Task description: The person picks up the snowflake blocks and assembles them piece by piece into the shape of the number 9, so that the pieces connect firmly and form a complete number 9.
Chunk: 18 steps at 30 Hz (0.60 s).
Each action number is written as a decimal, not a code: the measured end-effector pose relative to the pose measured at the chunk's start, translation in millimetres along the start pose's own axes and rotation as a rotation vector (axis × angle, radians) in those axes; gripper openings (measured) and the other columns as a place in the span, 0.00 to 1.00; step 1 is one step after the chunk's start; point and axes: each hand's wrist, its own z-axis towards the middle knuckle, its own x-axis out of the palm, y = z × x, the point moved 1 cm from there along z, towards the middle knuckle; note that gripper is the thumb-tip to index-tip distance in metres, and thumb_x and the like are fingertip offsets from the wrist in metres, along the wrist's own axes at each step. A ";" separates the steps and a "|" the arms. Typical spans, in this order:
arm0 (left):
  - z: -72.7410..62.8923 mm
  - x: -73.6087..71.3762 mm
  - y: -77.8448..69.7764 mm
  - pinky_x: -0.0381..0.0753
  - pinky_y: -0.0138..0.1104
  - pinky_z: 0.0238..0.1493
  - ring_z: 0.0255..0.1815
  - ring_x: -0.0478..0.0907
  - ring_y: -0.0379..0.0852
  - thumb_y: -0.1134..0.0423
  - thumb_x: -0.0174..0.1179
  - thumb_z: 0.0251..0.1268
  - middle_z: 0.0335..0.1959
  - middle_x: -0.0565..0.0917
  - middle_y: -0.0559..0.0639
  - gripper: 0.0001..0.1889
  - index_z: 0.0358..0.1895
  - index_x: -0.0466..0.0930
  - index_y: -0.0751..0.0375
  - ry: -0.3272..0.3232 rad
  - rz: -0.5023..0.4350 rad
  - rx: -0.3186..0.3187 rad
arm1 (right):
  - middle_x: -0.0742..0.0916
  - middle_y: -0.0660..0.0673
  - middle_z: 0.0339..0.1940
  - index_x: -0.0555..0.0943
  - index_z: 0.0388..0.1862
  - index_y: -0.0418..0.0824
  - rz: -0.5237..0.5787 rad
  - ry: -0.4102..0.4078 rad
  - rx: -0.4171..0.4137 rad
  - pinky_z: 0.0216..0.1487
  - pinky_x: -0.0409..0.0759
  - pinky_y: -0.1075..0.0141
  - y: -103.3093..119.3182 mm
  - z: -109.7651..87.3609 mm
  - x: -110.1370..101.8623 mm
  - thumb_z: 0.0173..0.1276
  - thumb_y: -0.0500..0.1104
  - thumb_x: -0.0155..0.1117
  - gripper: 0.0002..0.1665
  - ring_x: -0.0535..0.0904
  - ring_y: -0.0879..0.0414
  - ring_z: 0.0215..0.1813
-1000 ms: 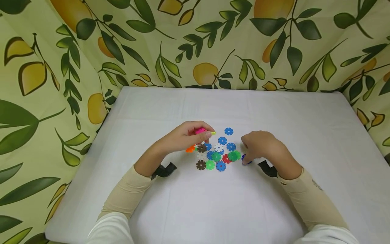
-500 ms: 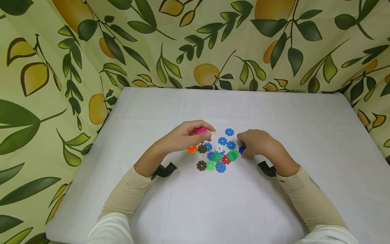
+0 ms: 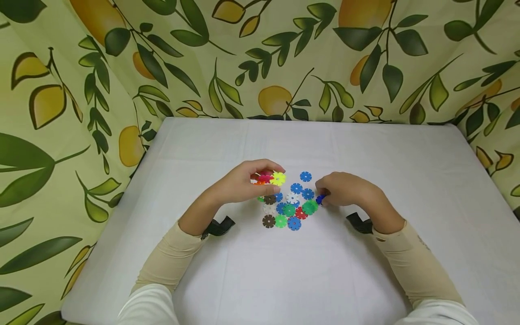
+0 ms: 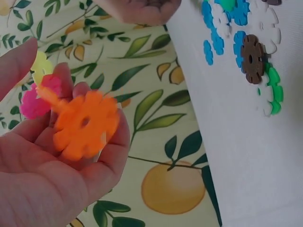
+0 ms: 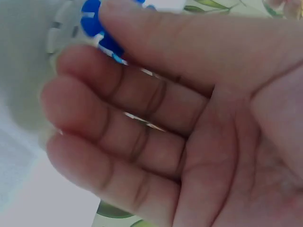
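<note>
My left hand (image 3: 239,184) holds a joined row of notched plastic discs. Its yellow disc (image 3: 278,178) sits between thumb and fingertips, with a pink disc (image 3: 265,177) behind it. In the left wrist view an orange disc (image 4: 85,126) hangs at the other end, over the curled lower fingers. To the right of the pile, my right hand (image 3: 345,189) pinches a dark blue disc (image 3: 320,199) between thumb and index finger. The right wrist view shows the same blue disc (image 5: 90,21) at the fingertips, partly hidden by the thumb.
Between the hands, several loose discs lie on the white table (image 3: 260,271): a brown disc (image 3: 268,221), a light green disc (image 3: 280,220), a red disc (image 3: 301,213), and blue, white and green ones. A fruit-patterned cloth (image 3: 227,58) hangs behind the table.
The left hand has turned its row, so the yellow disc now shows its face and the orange one has risen. The right hand has moved left with the dark blue disc.
</note>
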 end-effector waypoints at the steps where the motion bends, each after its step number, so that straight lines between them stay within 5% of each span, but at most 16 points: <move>1: -0.1 -0.1 0.1 0.83 0.38 0.49 0.53 0.75 0.46 0.63 0.71 0.62 0.53 0.81 0.48 0.22 0.60 0.80 0.60 -0.006 0.000 -0.003 | 0.79 0.51 0.27 0.82 0.36 0.42 0.019 -0.002 -0.024 0.36 0.76 0.62 0.2 -0.7 -0.9 0.64 0.35 0.71 0.05 0.74 0.55 0.32; 10: -1.0 0.9 -1.7 0.84 0.36 0.46 0.50 0.76 0.46 0.64 0.72 0.61 0.49 0.82 0.47 0.21 0.57 0.82 0.57 -0.029 -0.026 0.035 | 0.83 0.54 0.28 0.82 0.37 0.42 0.210 -0.261 -0.328 0.32 0.79 0.66 11.6 -5.2 -12.0 0.67 0.34 0.70 0.05 0.75 0.59 0.29; 18: -1.7 1.8 -3.4 0.84 0.36 0.47 0.51 0.78 0.45 0.65 0.72 0.60 0.53 0.83 0.49 0.22 0.58 0.83 0.60 -0.047 -0.031 0.071 | 0.86 0.59 0.35 0.83 0.41 0.44 0.330 -0.438 -0.436 0.32 0.83 0.63 27.1 -12.9 -14.8 0.67 0.35 0.70 0.07 0.80 0.61 0.34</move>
